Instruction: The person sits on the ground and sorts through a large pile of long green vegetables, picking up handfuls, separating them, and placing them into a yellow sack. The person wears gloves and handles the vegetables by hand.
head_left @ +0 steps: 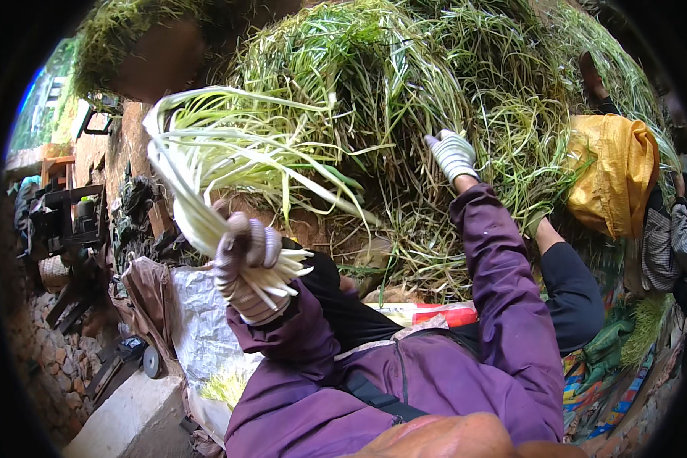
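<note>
My left hand (246, 266), in a striped knit glove, grips a thick bundle of long pale leafy stalks (192, 214). Their cut-looking white ends stick out to the right of the fist, while the yellow-green leaves bend over and fan out to the right. My right hand (453, 153), also in a striped glove, reaches forward to the front of a large heap of long green leafy plants (372, 74). Its fingertips are at the leaves, and whether they pinch any is not clear.
A yellow woven sack (604, 172) stands at right, beside another person's checked clothing (661, 246). White sheeting (203, 320) with pale leaves (226, 386) lies at left. A concrete block (131, 412) and dark machinery (74, 220) are further left. A red-and-white packet (435, 314) lies near my lap.
</note>
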A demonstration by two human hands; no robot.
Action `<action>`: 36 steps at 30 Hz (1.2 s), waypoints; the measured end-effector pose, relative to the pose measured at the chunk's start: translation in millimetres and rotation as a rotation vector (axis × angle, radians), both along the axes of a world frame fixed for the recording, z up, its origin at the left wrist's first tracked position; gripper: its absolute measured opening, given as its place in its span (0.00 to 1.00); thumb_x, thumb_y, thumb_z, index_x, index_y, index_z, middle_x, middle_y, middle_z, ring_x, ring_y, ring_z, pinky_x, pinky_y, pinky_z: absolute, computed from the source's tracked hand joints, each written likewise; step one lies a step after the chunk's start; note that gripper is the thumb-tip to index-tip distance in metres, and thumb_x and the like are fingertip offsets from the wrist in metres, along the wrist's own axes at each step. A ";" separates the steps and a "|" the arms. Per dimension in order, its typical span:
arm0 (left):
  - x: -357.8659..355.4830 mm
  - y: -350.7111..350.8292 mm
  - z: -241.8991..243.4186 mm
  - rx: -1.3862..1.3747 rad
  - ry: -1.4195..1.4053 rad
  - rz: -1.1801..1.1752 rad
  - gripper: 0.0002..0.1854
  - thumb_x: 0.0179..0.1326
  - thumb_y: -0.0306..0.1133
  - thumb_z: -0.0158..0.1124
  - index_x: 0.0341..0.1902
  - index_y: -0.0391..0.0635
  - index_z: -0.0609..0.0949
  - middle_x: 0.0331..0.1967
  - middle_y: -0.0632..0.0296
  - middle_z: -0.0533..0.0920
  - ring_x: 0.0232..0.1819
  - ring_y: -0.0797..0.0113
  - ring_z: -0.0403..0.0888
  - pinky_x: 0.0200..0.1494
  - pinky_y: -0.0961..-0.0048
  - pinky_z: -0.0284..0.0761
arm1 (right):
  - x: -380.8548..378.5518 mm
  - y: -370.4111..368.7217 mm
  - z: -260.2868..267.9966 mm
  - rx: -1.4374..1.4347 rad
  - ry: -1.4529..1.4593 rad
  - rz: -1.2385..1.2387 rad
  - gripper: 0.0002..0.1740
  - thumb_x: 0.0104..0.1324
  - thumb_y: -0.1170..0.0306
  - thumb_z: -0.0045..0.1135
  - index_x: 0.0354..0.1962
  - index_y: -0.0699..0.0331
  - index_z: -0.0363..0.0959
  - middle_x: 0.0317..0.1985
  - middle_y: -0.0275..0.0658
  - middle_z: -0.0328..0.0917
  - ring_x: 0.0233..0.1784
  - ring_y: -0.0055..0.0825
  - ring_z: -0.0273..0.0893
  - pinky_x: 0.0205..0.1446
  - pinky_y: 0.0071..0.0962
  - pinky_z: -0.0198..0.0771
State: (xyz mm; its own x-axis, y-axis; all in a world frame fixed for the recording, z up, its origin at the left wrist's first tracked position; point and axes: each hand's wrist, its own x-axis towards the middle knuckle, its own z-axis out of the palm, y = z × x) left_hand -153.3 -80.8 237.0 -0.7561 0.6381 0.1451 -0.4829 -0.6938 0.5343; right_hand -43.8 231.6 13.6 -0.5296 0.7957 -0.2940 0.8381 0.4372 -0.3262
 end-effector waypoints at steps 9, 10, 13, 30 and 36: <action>17.0 24.1 -40.9 -0.265 -0.351 -0.111 0.22 0.57 0.24 0.61 0.56 0.38 0.69 0.35 0.58 0.79 0.24 0.74 0.71 0.26 0.77 0.67 | 51.3 13.2 21.8 -0.194 0.289 -0.165 0.17 0.56 0.57 0.58 0.34 0.62 0.76 0.31 0.39 0.80 0.33 0.33 0.77 0.40 0.31 0.69; 18.8 25.1 -41.2 -0.264 -0.345 -0.120 0.22 0.57 0.23 0.61 0.56 0.38 0.69 0.35 0.58 0.79 0.24 0.74 0.72 0.26 0.77 0.67 | 71.2 13.0 28.0 -0.189 0.262 -0.179 0.15 0.56 0.59 0.59 0.33 0.62 0.76 0.29 0.40 0.80 0.32 0.31 0.76 0.39 0.30 0.69; 23.8 28.6 -41.4 -0.256 -0.320 -0.163 0.22 0.56 0.23 0.61 0.55 0.38 0.69 0.33 0.57 0.77 0.25 0.73 0.73 0.26 0.76 0.70 | 136.4 -3.6 33.2 -0.132 0.138 -0.178 0.13 0.55 0.61 0.61 0.31 0.62 0.77 0.26 0.39 0.79 0.31 0.28 0.76 0.38 0.28 0.70; 127.8 48.5 -128.3 -0.725 -0.296 -0.484 0.14 0.55 0.30 0.67 0.42 0.38 0.75 0.30 0.59 0.80 0.22 0.72 0.75 0.23 0.77 0.73 | 196.3 -185.2 118.5 -0.748 0.880 -0.211 0.09 0.58 0.73 0.63 0.34 0.66 0.73 0.27 0.27 0.75 0.28 0.09 0.70 0.32 0.13 0.67; 137.7 52.8 -138.1 -0.816 -0.162 -0.395 0.10 0.51 0.22 0.67 0.38 0.39 0.78 0.29 0.61 0.80 0.26 0.72 0.78 0.29 0.78 0.75 | 190.4 -193.7 96.5 -0.781 0.783 -0.110 0.14 0.59 0.66 0.63 0.37 0.67 0.73 0.27 0.28 0.74 0.27 0.09 0.69 0.26 0.12 0.67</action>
